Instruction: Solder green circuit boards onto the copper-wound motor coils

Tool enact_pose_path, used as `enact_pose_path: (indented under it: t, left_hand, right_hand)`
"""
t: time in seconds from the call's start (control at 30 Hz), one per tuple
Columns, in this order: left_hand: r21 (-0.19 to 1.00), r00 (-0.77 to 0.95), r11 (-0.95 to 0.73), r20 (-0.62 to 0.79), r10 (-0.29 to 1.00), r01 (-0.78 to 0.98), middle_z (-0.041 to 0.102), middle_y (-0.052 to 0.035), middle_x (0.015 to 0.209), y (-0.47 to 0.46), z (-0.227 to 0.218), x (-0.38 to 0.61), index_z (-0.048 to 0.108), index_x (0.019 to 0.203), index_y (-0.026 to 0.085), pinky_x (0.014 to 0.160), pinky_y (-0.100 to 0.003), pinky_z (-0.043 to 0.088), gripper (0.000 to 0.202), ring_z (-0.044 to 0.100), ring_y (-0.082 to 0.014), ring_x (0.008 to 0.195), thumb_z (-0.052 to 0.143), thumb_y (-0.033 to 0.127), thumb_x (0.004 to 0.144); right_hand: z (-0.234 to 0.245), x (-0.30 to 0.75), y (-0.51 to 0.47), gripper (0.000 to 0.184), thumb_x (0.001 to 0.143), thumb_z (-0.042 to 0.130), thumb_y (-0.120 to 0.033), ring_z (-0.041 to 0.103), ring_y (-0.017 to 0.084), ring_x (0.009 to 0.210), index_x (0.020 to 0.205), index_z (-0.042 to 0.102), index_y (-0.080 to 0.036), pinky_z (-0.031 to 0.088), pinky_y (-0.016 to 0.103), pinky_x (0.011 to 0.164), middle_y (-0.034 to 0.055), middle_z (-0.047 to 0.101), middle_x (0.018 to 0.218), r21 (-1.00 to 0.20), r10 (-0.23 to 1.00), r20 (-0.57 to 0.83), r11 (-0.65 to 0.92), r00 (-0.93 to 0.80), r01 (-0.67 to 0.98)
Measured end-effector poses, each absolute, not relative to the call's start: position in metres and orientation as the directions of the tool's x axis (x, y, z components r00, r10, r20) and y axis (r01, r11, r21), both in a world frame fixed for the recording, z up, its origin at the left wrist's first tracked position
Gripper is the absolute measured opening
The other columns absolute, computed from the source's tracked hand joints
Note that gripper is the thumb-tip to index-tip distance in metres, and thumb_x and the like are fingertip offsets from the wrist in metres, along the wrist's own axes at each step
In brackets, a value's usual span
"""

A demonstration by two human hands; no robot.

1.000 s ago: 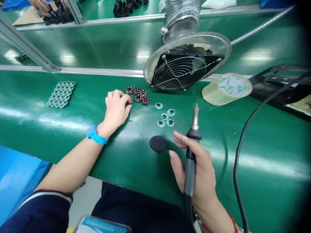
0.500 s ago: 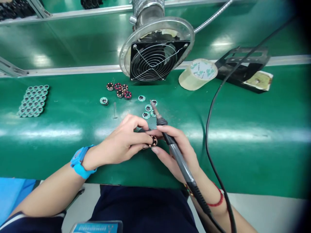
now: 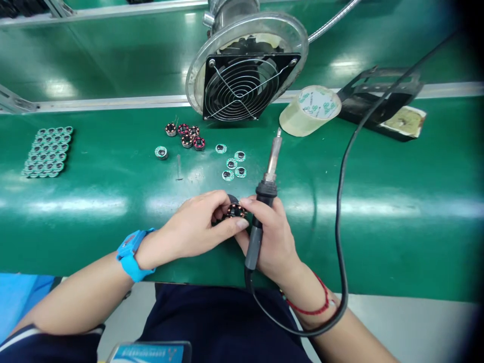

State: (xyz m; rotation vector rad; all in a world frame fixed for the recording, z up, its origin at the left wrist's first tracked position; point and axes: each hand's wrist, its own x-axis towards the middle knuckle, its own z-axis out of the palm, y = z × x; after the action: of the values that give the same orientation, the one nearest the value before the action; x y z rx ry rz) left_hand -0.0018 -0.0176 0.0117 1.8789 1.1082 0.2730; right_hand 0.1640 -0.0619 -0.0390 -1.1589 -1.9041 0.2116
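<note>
My left hand (image 3: pixel 196 224) pinches a small round copper-wound coil part (image 3: pixel 236 210) between thumb and fingers, just above a black round pad (image 3: pixel 231 198) on the green bench. My right hand (image 3: pixel 274 237) grips a soldering iron (image 3: pixel 264 194) upright, tip pointing away toward the fan, and its fingertips also touch the coil part. A blue watch is on my left wrist and a red string on my right.
A cluster of coil parts (image 3: pixel 185 135), loose small round green circuit boards (image 3: pixel 232 164), one lone board (image 3: pixel 161 152) and a tray-like block of boards (image 3: pixel 47 152) lie on the green bench (image 3: pixel 397 191). Behind stand a fume-extraction fan (image 3: pixel 245 75), tape roll (image 3: pixel 310 110) and iron stand (image 3: pixel 381 96). The iron's cable (image 3: pixel 340 201) loops right.
My left hand took a coil part from the cluster and brought it to the black pad. The soldering iron swung from tilted left to nearly upright, and both hands now meet on the part.
</note>
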Motion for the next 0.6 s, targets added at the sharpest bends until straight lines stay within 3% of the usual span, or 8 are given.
enact_pose_path:
  t: [0.2,0.33,0.43,0.53,0.6]
  left_hand:
    - [0.779,0.568,-0.263,-0.141,0.811,0.569,0.047,0.0039,0.064,-0.0179,0.0081,-0.0017,0.045,0.07,0.016,0.057,-0.023,0.031,0.026,0.041,-0.008,0.059,0.043,0.022,0.095]
    - [0.807,0.545,-0.247,-0.108,0.831,0.536,0.042,0.0052,0.059,-0.0177,0.0068,-0.001,0.042,0.065,0.016,0.055,-0.022,0.029,0.029,0.038,-0.0071,0.055,0.046,0.021,0.094]
    - [0.871,0.472,-0.171,-0.077,0.878,0.461,0.046,0.0047,0.06,-0.0155,0.0055,-0.0033,0.046,0.066,0.016,0.056,-0.022,0.033,0.029,0.042,-0.0067,0.056,0.045,0.024,0.094]
    - [0.917,0.335,-0.104,-0.034,0.942,0.386,0.048,0.0036,0.063,-0.0121,0.0048,-0.0071,0.047,0.068,0.016,0.057,-0.022,0.036,0.03,0.045,-0.007,0.058,0.043,0.028,0.095]
    - [0.917,0.356,-0.114,-0.032,0.934,0.383,0.049,0.0033,0.068,-0.011,0.0047,-0.0083,0.05,0.075,0.016,0.058,-0.022,0.038,0.023,0.046,-0.0073,0.061,0.048,0.031,0.094]
  right_hand:
    - [-0.0388,0.1614,-0.0608,0.045,0.086,0.06,-0.016,0.057,0.02,0.082,0.127,0.044,-0.024,0.056,0.034,0.065,0.0077,0.061,0.098,-0.564,0.804,0.57,0.533,-0.17,0.63]
    - [-0.0384,0.1619,-0.0616,0.048,0.085,0.064,-0.018,0.063,0.019,0.086,0.128,0.043,-0.025,0.058,0.035,0.073,0.0059,0.064,0.1,-0.669,0.852,0.498,0.496,-0.161,0.554]
    - [-0.0385,0.1635,-0.0633,0.052,0.082,0.067,-0.016,0.065,0.019,0.091,0.127,0.043,-0.027,0.058,0.035,0.078,0.0047,0.065,0.104,-0.696,0.859,0.505,0.462,-0.081,0.55]
    - [-0.0393,0.1651,-0.0633,0.056,0.082,0.066,-0.013,0.067,0.02,0.092,0.129,0.041,-0.028,0.058,0.035,0.075,0.0046,0.064,0.104,-0.703,0.858,0.512,0.449,-0.046,0.552]
    - [-0.0397,0.1654,-0.062,0.054,0.082,0.066,-0.014,0.067,0.019,0.086,0.129,0.042,-0.028,0.057,0.033,0.069,0.0043,0.065,0.099,-0.682,0.851,0.519,0.471,-0.083,0.56]
